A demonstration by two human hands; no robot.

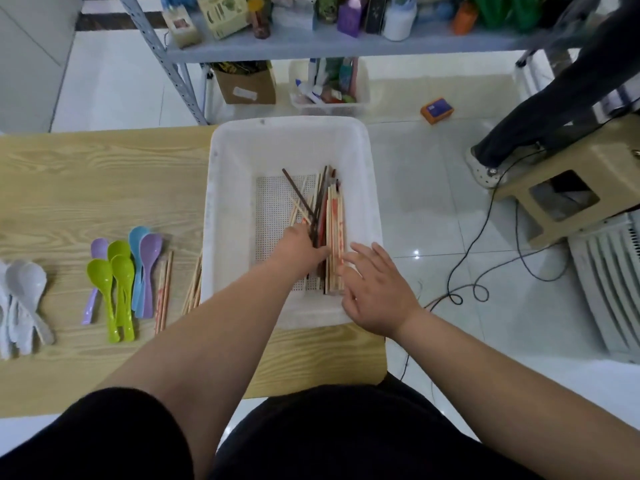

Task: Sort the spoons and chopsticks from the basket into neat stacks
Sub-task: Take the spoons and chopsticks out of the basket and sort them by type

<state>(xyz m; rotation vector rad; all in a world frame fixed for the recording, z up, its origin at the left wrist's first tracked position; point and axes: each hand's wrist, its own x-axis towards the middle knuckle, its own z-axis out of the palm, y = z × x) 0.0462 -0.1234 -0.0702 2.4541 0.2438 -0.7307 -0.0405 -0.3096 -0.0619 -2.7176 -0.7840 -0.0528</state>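
Note:
A white plastic basket (235,161) sits at the right end of the wooden table (86,174). Inside it lies a loose bundle of chopsticks (332,216), light wood, reddish and dark brown. My left hand (301,251) reaches into the basket and grips several dark chopsticks near their lower ends. My right hand (374,292) hovers over the basket's near right corner with fingers spread, touching the light chopsticks. On the table to the left lie coloured spoons (121,282), white spoons (24,299), and two small groups of chopsticks (163,292).
A metal shelf (311,43) with boxes and bottles stands behind the table, a cardboard box (247,86) and a second basket (329,88) beneath it. Another person's legs (540,109), a beige stool (588,181), black cables (485,258) and a white appliance (609,292) fill the floor on the right.

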